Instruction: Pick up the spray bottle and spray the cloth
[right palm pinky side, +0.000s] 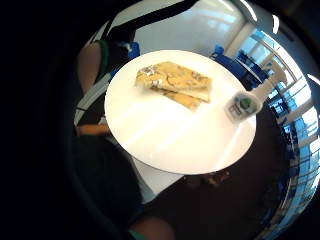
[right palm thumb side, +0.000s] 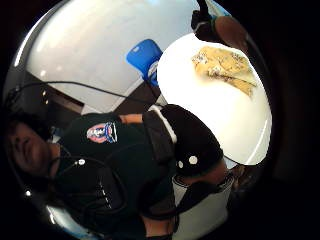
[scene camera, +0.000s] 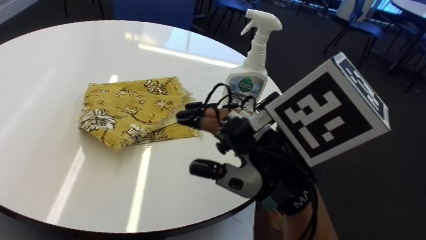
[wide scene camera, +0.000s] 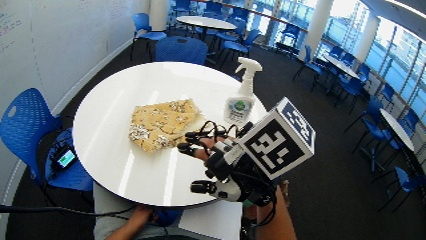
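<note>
Spray bottle (scene camera: 251, 62) stands upright on the round white table (scene camera: 60, 65), close to the table's edge. It is white, with a white trigger head and a green label on its front. Nothing touches it.

Beside it, nearer the middle of the table, lies the yellow cloth (scene camera: 133, 112) with a flower pattern. It is folded flat, and it is apart from the bottle, with bare table between them.

The gloved right hand (scene camera: 226, 130) hangs in the air above the table edge, near the cloth's corner and not far from the bottle. Its fingers (scene camera: 193, 116) reach forward only slightly bent, and they grasp nothing. In the little finger side palm view both the cloth (right palm pinky side: 175, 85) and the bottle (right palm pinky side: 246, 102) are seen from above on the table (right palm pinky side: 165, 140), well below the palm.

Around the table stand blue chairs (wide scene camera: 36, 125) on a dark floor.
</note>
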